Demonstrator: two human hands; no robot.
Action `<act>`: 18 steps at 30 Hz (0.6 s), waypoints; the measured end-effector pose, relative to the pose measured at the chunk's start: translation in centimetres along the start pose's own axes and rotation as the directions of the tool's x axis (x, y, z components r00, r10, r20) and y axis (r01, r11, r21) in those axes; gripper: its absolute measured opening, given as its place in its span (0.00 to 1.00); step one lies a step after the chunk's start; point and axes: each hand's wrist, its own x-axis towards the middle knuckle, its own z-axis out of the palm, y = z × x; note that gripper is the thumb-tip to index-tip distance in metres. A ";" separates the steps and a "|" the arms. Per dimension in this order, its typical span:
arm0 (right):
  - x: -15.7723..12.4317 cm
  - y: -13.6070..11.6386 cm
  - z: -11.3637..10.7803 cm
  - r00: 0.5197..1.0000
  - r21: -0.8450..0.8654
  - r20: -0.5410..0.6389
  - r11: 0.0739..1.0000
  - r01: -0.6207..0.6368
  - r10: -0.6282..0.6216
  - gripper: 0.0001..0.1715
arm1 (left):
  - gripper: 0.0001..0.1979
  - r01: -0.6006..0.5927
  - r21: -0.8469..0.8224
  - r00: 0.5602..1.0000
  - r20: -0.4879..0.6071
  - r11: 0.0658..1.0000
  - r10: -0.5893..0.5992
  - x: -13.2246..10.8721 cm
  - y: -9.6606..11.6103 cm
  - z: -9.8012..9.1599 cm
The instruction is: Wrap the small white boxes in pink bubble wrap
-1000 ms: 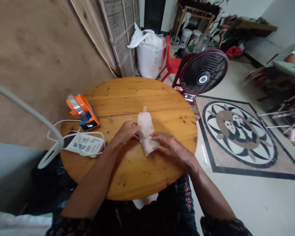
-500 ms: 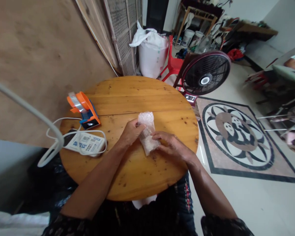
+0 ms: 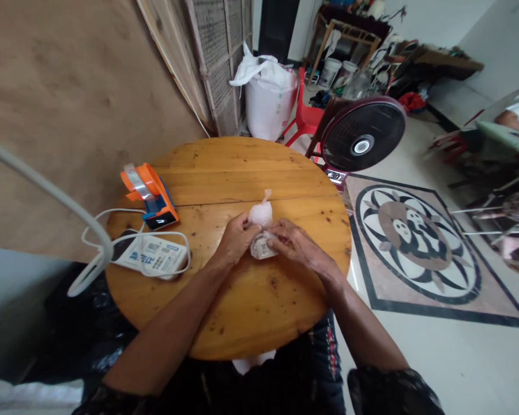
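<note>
Between my hands is a small packet wrapped in bubble wrap [image 3: 260,214], held just over the wooden table [image 3: 216,173]. Its near end is tilted toward me and shows a pale label with dark print under the clear film. My left hand [image 3: 237,237] grips the packet's left side, thumb on top. My right hand [image 3: 290,239] pinches the right side, its fingers bent round the film. A loose tip of wrap sticks up at the far end. What lies inside the wrap cannot be made out.
At the table's left stand an orange and blue tape dispenser [image 3: 151,196] and a white printed box [image 3: 155,256] with a white cable looped over it. A dark red fan [image 3: 363,135] and a white sack [image 3: 270,98] stand beyond. Someone's arm [image 3: 514,121] shows at far right.
The packet has been turned so that its labelled end faces me; before, it lay flat and long. Both hands have drawn closer together around it.
</note>
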 end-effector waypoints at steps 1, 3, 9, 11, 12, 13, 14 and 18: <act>0.1 0.1 0.3 1.000 0.014 -0.026 1.000 -0.005 0.005 0.16 | 0.15 0.000 -0.008 1.000 -0.010 1.000 0.000 0.0 -0.1 0.1; 0.2 0.1 1.1 0.994 0.058 -0.106 0.998 -0.035 0.041 0.17 | 0.15 -0.006 -0.014 0.999 -0.035 1.000 0.005 0.1 -0.4 0.2; -0.3 -0.1 2.6 0.963 0.063 -0.253 0.995 -0.074 0.088 0.11 | 0.14 -0.030 0.038 0.996 -0.080 0.999 0.033 0.4 -1.2 0.2; -0.4 0.0 2.6 0.967 0.037 -0.251 0.998 -0.044 0.051 0.12 | 0.14 -0.028 0.020 0.998 -0.062 0.999 0.030 0.3 -1.0 0.2; -0.4 0.0 2.6 0.968 0.023 -0.248 0.999 -0.033 0.037 0.12 | 0.14 -0.022 0.005 0.999 -0.046 1.000 0.022 0.3 -0.9 0.2; -0.3 0.1 2.6 0.968 0.009 -0.249 1.000 -0.029 0.031 0.12 | 0.14 -0.012 -0.003 0.999 -0.032 1.000 0.012 0.3 -0.7 0.1; -0.2 0.1 2.5 0.968 -0.004 -0.249 0.999 -0.033 0.031 0.12 | 0.14 -0.005 0.004 1.000 -0.023 1.000 0.005 0.3 -0.5 0.0; 0.1 0.1 2.5 0.967 -0.026 -0.244 0.996 -0.085 0.076 0.11 | 0.14 -0.062 0.223 0.994 -0.079 0.973 0.081 0.4 0.2 -1.3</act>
